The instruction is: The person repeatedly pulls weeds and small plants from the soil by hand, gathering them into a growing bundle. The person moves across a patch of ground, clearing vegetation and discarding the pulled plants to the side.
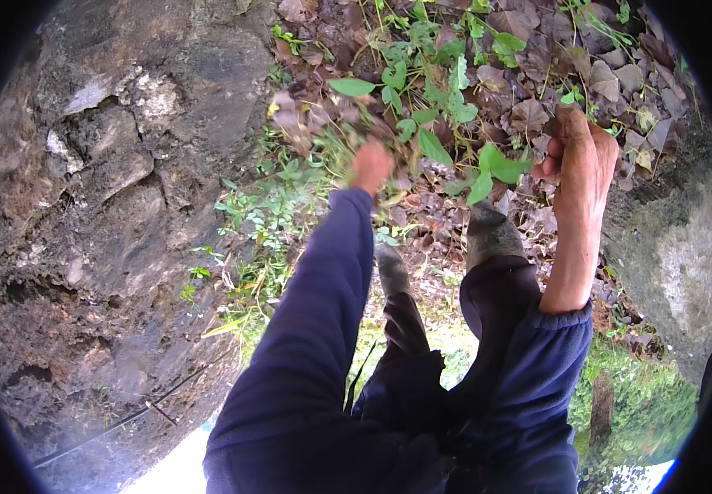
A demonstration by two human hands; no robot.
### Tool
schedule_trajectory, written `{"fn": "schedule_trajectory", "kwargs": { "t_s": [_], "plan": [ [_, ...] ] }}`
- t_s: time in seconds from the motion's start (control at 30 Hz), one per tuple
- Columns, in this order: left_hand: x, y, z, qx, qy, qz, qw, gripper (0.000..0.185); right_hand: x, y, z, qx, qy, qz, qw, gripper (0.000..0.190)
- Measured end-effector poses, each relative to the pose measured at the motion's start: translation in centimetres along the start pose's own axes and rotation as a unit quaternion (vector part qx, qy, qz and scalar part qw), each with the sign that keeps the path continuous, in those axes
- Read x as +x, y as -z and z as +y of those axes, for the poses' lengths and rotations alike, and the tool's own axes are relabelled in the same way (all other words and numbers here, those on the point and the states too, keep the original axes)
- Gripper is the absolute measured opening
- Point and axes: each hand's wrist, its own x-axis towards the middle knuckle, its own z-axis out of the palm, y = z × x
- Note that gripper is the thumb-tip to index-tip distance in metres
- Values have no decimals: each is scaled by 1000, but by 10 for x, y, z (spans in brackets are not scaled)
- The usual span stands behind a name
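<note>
My left hand (373,163) reaches into low weeds and dry leaves beside the rock and is blurred. A smear of stems and brown leaves (312,120) lies just beyond it; whether the fingers grip any of it is unclear. To the right, my right hand (580,148) hangs over brown leaf litter (529,117) with its fingers curled in. Green leaves (495,173) appear right beside those fingers, and a small green leaf (571,97) shows just past the fingertips. I cannot tell if the hand holds either. Broad-leaved green plants (436,92) grow between and beyond both hands.
A large rough rock face (109,160) rises along the left, and a paler boulder (671,259) stands at the right. My booted feet, one boot (493,234) nearer the right hand, stand among leaves. A thin dark rod or cable (127,420) crosses the rock at lower left.
</note>
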Motion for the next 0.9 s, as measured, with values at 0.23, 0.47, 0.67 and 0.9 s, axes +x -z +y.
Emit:
{"fn": "schedule_trajectory", "kwargs": {
  "t_s": [0.23, 0.47, 0.67, 0.9],
  "plan": [
    [-87, 31, 62, -40, -131, 8, 991, 19, 2, -9, -1, -35, 35, 4, 999, 36],
    [-25, 127, -33, -164, 126, 280, 937, 56, 2, -13, 0, -40, 10, -4, 999, 36],
    [120, 122, -31, -36, 162, 87, 982, 32, -6, -18, 1, -55, 11, 3, 998, 34],
    [23, -38, 14, 47, -59, -41, 996, 20, -8, -22, 3, -70, 28, -9, 997, 34]
  ]
}}
